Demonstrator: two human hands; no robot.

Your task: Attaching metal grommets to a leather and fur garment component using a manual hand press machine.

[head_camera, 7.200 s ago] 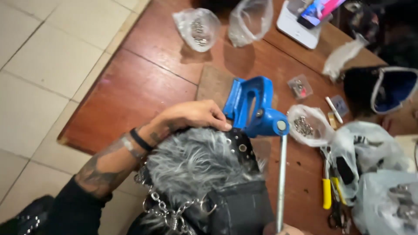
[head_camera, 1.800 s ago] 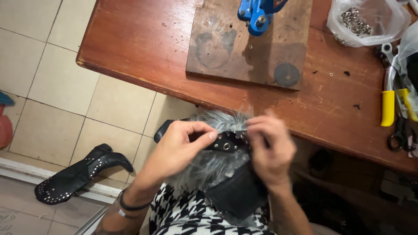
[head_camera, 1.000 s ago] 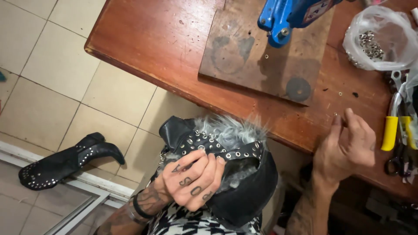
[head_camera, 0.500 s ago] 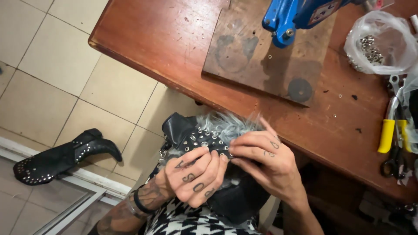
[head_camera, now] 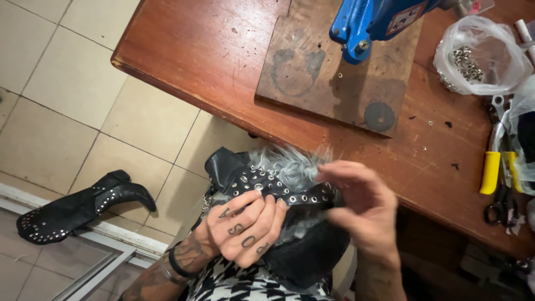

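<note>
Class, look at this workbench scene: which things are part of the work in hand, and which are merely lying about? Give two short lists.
In hand:
left hand
right hand
black studded strap
grey fur-trimmed black item

Lying about:
blue press
bag of eyelets
yellow-handled pliers
studded black boot on the floor

Boot [head_camera: 290,251] looking like matt black leather w/ grey fur trim [head_camera: 290,164] and shiny metal eyelets on strap [head_camera: 278,189]. Tabletop [head_camera: 195,61] showing glossy reddish wood, scuffed. Board [head_camera: 317,78] looking matt, stained, rough. Press [head_camera: 373,22] showing blue painted metal. Bag [head_camera: 490,61] looking thin clear plastic. Floor [head_camera: 61,83] showing smooth beige tile.
</note>
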